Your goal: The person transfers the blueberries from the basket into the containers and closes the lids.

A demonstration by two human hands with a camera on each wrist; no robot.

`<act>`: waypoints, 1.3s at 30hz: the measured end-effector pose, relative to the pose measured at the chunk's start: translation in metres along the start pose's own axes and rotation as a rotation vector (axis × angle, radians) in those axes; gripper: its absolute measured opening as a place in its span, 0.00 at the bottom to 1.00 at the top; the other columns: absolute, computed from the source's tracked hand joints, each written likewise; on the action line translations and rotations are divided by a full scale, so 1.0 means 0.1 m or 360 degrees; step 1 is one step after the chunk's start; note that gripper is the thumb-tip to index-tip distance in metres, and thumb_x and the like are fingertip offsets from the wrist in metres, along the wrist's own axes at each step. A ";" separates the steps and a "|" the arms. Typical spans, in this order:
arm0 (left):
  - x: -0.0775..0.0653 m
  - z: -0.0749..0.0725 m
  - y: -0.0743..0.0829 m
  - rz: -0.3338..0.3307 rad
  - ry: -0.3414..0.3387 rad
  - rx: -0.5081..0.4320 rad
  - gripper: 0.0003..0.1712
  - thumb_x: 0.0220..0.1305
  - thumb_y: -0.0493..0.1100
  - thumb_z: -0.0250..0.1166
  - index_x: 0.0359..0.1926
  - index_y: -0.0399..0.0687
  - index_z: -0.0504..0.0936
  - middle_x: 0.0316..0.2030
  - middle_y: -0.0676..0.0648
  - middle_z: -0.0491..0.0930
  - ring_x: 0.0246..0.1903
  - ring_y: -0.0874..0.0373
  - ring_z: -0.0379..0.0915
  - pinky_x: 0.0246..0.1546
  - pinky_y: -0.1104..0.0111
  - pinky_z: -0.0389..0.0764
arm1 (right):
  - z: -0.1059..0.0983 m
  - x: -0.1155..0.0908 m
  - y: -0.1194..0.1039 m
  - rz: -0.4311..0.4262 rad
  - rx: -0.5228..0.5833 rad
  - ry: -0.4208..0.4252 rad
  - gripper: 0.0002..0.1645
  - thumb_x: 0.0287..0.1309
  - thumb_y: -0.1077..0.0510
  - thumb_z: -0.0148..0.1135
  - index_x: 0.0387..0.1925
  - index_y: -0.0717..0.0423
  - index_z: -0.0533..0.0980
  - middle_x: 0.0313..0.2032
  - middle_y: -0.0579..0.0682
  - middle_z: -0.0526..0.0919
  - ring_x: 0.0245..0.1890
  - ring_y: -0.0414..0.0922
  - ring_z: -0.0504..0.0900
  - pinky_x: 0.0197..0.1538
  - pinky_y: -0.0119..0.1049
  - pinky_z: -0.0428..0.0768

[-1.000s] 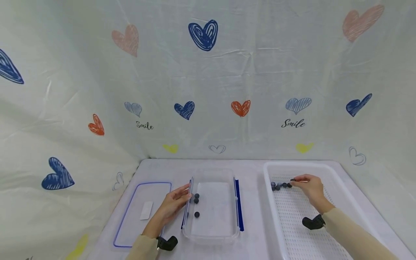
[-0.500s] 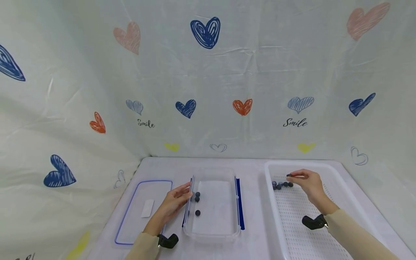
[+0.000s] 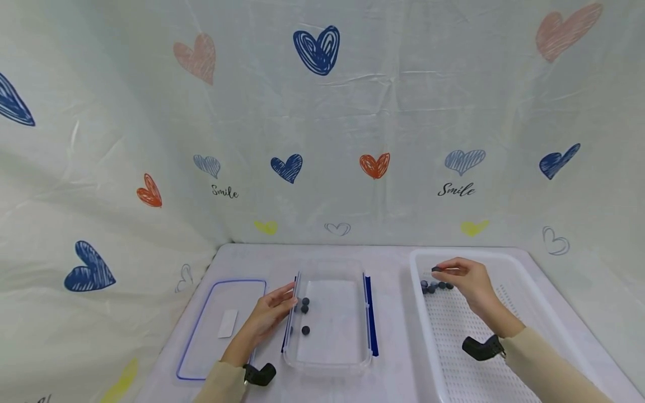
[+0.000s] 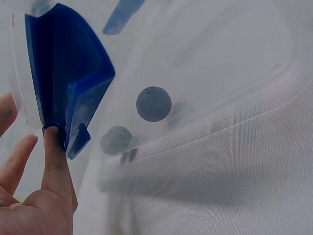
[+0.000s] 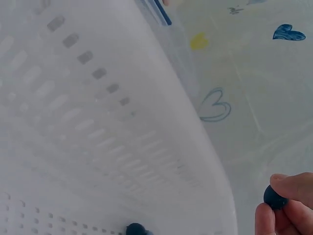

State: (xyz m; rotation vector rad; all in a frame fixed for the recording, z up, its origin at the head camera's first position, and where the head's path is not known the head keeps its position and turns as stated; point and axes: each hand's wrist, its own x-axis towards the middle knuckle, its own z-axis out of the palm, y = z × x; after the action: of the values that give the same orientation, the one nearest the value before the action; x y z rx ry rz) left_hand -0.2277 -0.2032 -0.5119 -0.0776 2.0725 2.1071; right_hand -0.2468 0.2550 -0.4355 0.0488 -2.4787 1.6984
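Between thumb and fingertips my right hand [image 3: 466, 280] pinches a dark blueberry [image 5: 275, 198], raised above the back left part of a white perforated basket [image 3: 419, 322]. Several more blueberries [image 3: 431, 289] lie below it in the basket, by its left wall. My left hand [image 3: 272, 316] rests with extended fingers against the left side of a clear plastic box [image 3: 327, 368]. One fingertip touches the box's blue side clasp [image 4: 68, 73] in the left wrist view. Inside the box, several blueberries [image 3: 305, 331] sit near the left wall.
Left of the box lies a clear lid with a blue seal [image 3: 191, 379], partly behind my left forearm, with a white rectangle [image 3: 228, 323] on it. A second blue clasp [image 3: 371, 316] hangs on the box's right side. A heart-printed curtain [image 3: 332, 123] stands behind the table.
My right hand has lifted the blueberry from beside the others and carried it left, toward the basket's left wall. The left hand keeps its place at the box.
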 end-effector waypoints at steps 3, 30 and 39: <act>0.00 0.00 0.01 0.0011 -0.0015 0.0016 0.33 0.66 0.41 0.69 0.70 0.42 0.71 0.66 0.31 0.67 0.61 0.49 0.71 0.58 0.66 0.76 | 0.04 -0.02 -0.06 -0.0054 0.0060 -0.0022 0.20 0.54 0.65 0.74 0.44 0.76 0.79 0.36 0.49 0.86 0.34 0.35 0.83 0.40 0.29 0.83; -0.01 -0.01 -0.01 0.0028 -0.0004 0.0028 0.32 0.66 0.41 0.69 0.69 0.42 0.72 0.66 0.32 0.67 0.63 0.47 0.68 0.60 0.63 0.75 | 0.49 -0.09 -0.43 -0.0127 0.0311 -0.0315 0.19 0.53 0.68 0.74 0.44 0.76 0.79 0.37 0.56 0.86 0.37 0.40 0.84 0.41 0.33 0.83; -0.01 0.00 0.00 0.0035 -0.0037 -0.0022 0.34 0.66 0.40 0.68 0.70 0.39 0.69 0.66 0.30 0.66 0.60 0.52 0.70 0.59 0.66 0.75 | 0.70 -0.05 -0.58 -0.0135 0.0376 -0.0412 0.19 0.52 0.68 0.74 0.43 0.76 0.79 0.38 0.58 0.86 0.37 0.41 0.85 0.45 0.33 0.83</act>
State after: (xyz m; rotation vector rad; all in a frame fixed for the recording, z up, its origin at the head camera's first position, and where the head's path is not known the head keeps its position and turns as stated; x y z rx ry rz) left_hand -0.2266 -0.2036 -0.5119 -0.0322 2.0551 2.1255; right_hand -0.2424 0.1683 -0.4073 0.4165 -2.3865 2.0532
